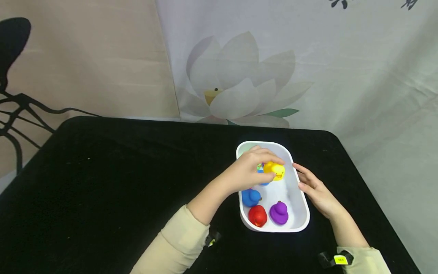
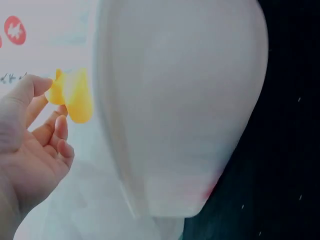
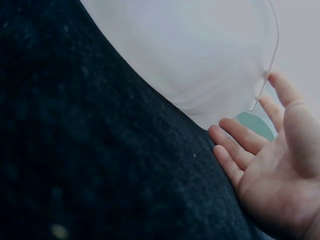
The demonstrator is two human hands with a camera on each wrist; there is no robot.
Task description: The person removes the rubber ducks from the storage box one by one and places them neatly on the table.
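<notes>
My left hand point(image 1: 249, 170) reaches over a white plastic tub point(image 1: 295, 209) and pinches a yellow rubber duck point(image 1: 275, 171) between thumb and fingers. In the left wrist view, the yellow duck point(image 2: 78, 97) shows beyond the tub's wall, at the fingertips. A blue duck point(image 1: 251, 198), a red duck point(image 1: 257, 216) and a purple duck point(image 1: 279, 213) lie in the tub's near half. Another blue and multicoloured piece point(image 1: 261, 168) is partly hidden behind my left hand. My right hand point(image 1: 319, 196) touches the tub's right side with loosely bent fingers.
A black cloth covers the table point(image 1: 119, 190) around the tub. Behind the table hangs a pale curtain point(image 1: 359, 76) printed with a lotus. Part of a black metal chair point(image 1: 22, 101) shows at the far left.
</notes>
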